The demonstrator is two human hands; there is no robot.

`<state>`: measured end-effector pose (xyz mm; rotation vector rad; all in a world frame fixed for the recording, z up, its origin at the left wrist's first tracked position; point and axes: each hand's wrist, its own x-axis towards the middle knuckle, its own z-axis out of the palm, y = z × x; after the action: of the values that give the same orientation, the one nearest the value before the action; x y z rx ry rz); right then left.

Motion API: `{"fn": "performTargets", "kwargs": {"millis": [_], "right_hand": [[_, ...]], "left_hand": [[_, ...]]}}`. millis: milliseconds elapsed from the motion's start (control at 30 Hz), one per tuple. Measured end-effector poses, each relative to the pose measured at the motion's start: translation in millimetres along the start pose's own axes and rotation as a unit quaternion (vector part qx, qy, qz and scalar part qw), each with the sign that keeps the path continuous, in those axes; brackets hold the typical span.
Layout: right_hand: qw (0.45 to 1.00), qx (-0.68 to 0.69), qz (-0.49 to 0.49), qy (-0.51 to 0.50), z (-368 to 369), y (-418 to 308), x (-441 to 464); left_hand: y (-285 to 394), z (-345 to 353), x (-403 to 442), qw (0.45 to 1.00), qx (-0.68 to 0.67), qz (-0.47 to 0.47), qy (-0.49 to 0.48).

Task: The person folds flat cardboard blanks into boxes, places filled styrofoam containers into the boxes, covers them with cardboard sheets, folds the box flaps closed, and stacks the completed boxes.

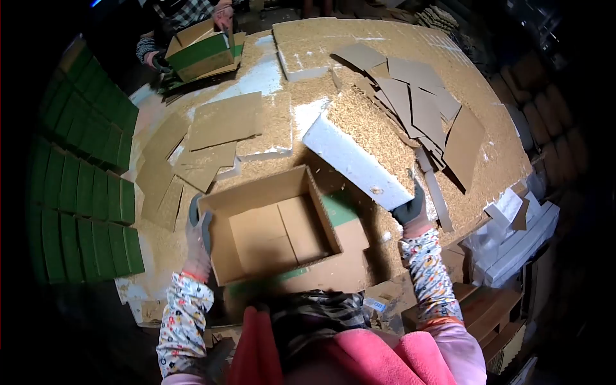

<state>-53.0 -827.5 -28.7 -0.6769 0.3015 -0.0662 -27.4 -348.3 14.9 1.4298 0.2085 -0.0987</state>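
Through the head camera, I see the left hand gripping the left wall of an open brown box, which sits close to the body. The right hand holds the near right corner of a white foam block, just beyond the box on the right. Wood bits lie on the foam. Flat brown cards lie at the left. Green boxes stand stacked at the far left.

The open carton partly hides green-and-brown cardboard. The top edge cuts off a co-worker. The blue label is unreadable.
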Motion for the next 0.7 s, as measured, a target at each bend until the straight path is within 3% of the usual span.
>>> {"fn": "performTargets", "kwargs": {"millis": [33,100,133,167,233,267,333,367,400,433,467,500,533,567,600,667,700], "right_hand": [[0.999,-0.036,0.003,-0.025,18.8,-7.3,-15.9],[0.996,-0.058,0.056,-0.041,65.0,-29.8,-43.7],[0.992,-0.083,0.08,-0.051,88.7,-40.3,-55.1],[0.984,-0.132,0.1,-0.065,110.2,-47.5,-64.5],[0.961,-0.235,0.12,-0.087,158.8,-53.1,-78.6],[0.946,-0.287,0.12,-0.087,184.2,-49.9,-87.3],[0.93,-0.323,0.143,-0.105,214.6,-26.5,-95.9],[0.899,-0.38,0.17,-0.137,181.5,-16.3,-74.9],[0.918,-0.338,0.177,-0.11,206.2,6.2,-86.7],[0.914,-0.359,0.176,-0.077,202.7,22.5,-86.5],[0.905,-0.388,0.106,-0.136,191.9,31.3,-84.8],[0.905,-0.393,0.074,-0.148,195.5,32.2,-84.0],[0.916,-0.38,0.086,-0.094,182.9,39.4,-74.9],[0.909,-0.386,0.115,-0.107,185.9,34.9,-77.7],[0.903,-0.387,0.147,-0.119,189.9,29.3,-84.4],[0.863,-0.474,0.132,-0.113,192.0,19.7,-87.8],[0.682,-0.655,-0.182,-0.27,139.2,39.6,-58.2]], "left_hand": [[-6.7,-4.6,9.7,0.997,-0.07,-0.009,-0.024],[-1.2,0.3,26.4,0.993,-0.065,0.052,-0.087],[-13.6,0.8,44.8,0.986,-0.145,0.021,-0.084],[-17.0,3.1,57.1,0.97,-0.235,-0.043,-0.055],[-44.2,6.9,88.7,0.963,-0.262,-0.046,-0.035],[1.9,33.9,54.1,0.965,-0.25,-0.076,0.03],[56.5,57.2,6.1,0.953,-0.277,-0.111,-0.044],[10.3,35.9,45.5,0.978,-0.162,-0.075,-0.109],[34.5,32.8,18.0,0.924,-0.27,-0.135,-0.235],[29.5,23.7,18.5,0.917,-0.278,-0.176,-0.228],[27.3,23.3,12.3,0.915,-0.293,-0.154,-0.23],[2.1,12.7,34.0,0.941,-0.267,-0.096,-0.182],[0.8,5.9,41.7,0.963,-0.203,-0.072,-0.162],[-0.5,-0.8,49.4,0.98,-0.136,-0.052,-0.139],[-8.9,-6.9,61.2,0.996,0.007,-0.04,-0.079],[-40.9,-24.0,98.2,0.973,0.197,0.09,-0.073],[-31.5,-14.3,90.2,0.991,0.094,0.011,-0.099]]}}
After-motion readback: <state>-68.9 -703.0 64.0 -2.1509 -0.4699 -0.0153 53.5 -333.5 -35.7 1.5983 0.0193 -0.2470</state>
